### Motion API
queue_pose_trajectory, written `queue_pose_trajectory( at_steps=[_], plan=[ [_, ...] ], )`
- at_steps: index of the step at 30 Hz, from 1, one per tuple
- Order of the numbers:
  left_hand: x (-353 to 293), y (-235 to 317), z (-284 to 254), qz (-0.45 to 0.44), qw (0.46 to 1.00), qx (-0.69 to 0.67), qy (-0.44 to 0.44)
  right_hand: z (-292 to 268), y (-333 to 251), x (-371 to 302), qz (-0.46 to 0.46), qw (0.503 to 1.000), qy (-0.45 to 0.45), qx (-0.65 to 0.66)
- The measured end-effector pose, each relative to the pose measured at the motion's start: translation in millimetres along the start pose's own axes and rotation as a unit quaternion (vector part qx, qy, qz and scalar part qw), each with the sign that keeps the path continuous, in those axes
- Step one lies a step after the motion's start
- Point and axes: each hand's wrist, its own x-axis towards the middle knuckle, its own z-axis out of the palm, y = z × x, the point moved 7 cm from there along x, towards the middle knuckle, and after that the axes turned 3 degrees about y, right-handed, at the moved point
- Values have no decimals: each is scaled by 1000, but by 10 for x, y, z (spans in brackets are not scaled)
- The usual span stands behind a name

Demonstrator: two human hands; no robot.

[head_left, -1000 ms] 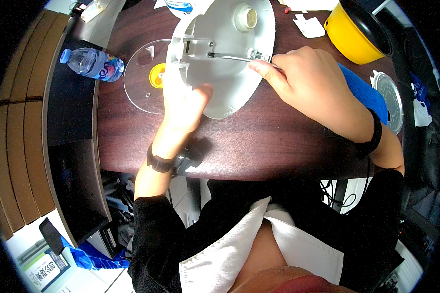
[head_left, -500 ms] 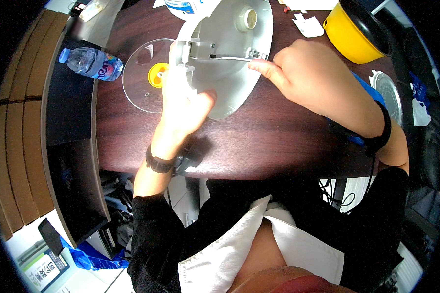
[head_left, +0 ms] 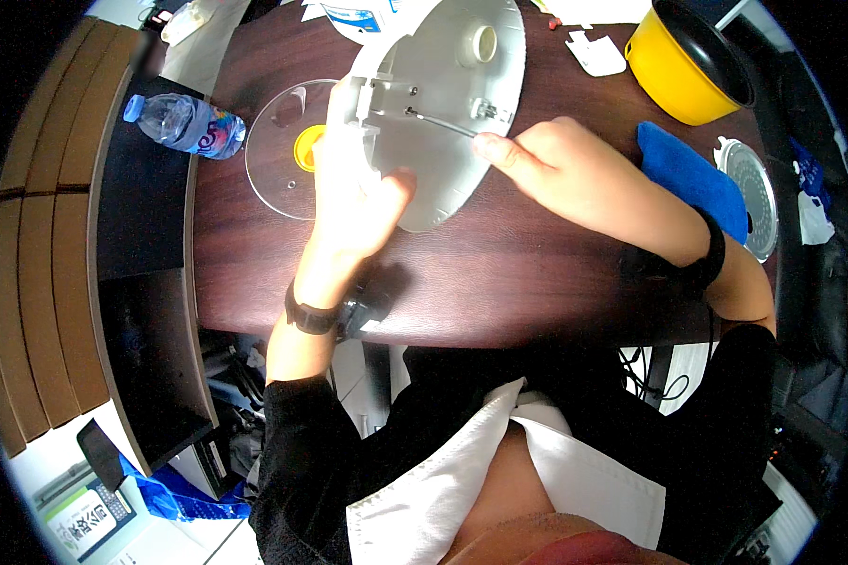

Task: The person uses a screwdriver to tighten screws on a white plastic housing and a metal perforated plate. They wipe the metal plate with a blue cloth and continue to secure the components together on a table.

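Screwdriver (head_left: pixel 446 123) within white shell's (head_left: pixel 435 179) open rim (head_left: pixel 519 56)

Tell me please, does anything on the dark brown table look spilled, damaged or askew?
Nothing looks spilled or damaged. The white plastic bowl-shaped shell is tilted, but the left hand holds it while the right hand has a thin metal tool inside.

The counter (head_left: pixel 499 292) has a dark reddish-brown wood grain and a shiny patch at its near edge. On its left lies a round, clear lid (head_left: pixel 276 155) with a yellow knob (head_left: pixel 304 149). At far right sit a yellow pot (head_left: pixel 671 80), black inside, and a flat white piece (head_left: pixel 595 56). Nearer, on the right, lie a blue cloth (head_left: pixel 693 169) and a pale round disc (head_left: pixel 763 193).
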Motion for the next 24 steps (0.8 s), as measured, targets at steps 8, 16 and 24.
queue_pose_trajectory(
  at_steps=[8, 16, 24],
  plan=[
    [-58, -88, 40, -35, 995, -92, 2, -264, -107, -133, -68, 980, 109, -152],
    [-90, -163, 23, -56, 996, -67, 2, -257, -209, -148, -72, 976, 115, -168],
    [-83, -136, 33, -38, 998, 40, -36, -150, -131, -112, -47, 994, 32, -91]
  ],
)
